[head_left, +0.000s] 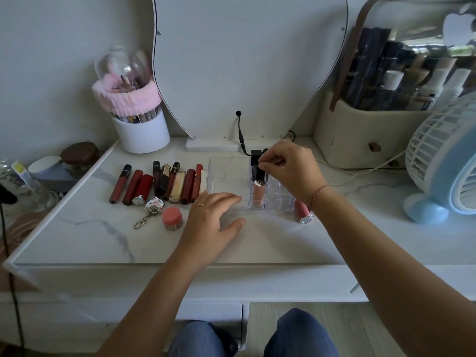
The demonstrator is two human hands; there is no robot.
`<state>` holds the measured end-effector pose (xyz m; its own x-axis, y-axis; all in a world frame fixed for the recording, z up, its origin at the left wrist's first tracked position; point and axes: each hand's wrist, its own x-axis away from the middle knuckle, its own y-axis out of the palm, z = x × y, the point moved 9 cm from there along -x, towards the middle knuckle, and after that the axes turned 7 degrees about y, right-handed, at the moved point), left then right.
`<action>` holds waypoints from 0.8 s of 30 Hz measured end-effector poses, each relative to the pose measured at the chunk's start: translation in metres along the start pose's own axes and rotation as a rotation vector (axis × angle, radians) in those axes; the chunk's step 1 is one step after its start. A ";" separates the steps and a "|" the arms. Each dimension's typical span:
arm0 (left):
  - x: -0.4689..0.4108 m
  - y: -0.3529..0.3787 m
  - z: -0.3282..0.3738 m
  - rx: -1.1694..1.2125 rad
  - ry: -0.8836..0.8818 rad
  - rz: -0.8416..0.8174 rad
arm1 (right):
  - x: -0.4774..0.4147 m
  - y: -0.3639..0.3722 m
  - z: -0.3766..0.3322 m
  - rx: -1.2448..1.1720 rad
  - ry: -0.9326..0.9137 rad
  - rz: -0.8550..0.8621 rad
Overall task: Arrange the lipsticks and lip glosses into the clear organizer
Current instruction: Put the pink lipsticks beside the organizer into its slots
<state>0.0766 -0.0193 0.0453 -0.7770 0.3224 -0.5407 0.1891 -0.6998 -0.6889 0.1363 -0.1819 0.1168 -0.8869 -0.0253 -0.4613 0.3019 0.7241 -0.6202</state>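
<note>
1. On the white table [270, 240], the clear organizer [226, 167] sits in the middle.
2. A row of red lipsticks and lip glosses [159, 184] lies just left of it.
3. The left hand [213, 215] lies flat, fingers straight, touching the organizer's front.
4. The right hand [288, 171] pinches a black tube [256, 171] at the small slots.
5. A pink lip gloss [257, 198] stands in a front slot.

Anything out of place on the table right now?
One pink lip gloss lies alone right of the clear organizer, apart from the row of lipsticks on its left. Nothing looks spilled or broken.
</note>
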 end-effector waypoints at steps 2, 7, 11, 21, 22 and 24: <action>0.000 0.000 0.001 -0.003 0.004 -0.001 | 0.001 -0.004 0.000 -0.032 0.012 -0.013; 0.001 -0.001 0.001 0.008 -0.022 -0.007 | 0.001 -0.045 0.032 -0.201 0.158 0.058; 0.001 0.000 0.001 0.020 -0.026 -0.013 | 0.014 -0.059 0.080 -0.028 0.289 0.006; 0.000 0.000 0.001 0.012 -0.043 -0.023 | 0.011 -0.028 0.144 0.054 0.573 -0.113; 0.000 -0.001 0.001 0.013 -0.049 -0.024 | 0.007 -0.024 0.143 0.088 0.576 -0.135; 0.000 -0.001 0.001 0.010 -0.050 -0.027 | 0.000 -0.018 0.139 0.162 0.562 -0.161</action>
<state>0.0757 -0.0195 0.0462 -0.8106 0.3096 -0.4970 0.1615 -0.6977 -0.6980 0.1796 -0.2909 0.0394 -0.9613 0.2744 0.0248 0.1589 0.6259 -0.7636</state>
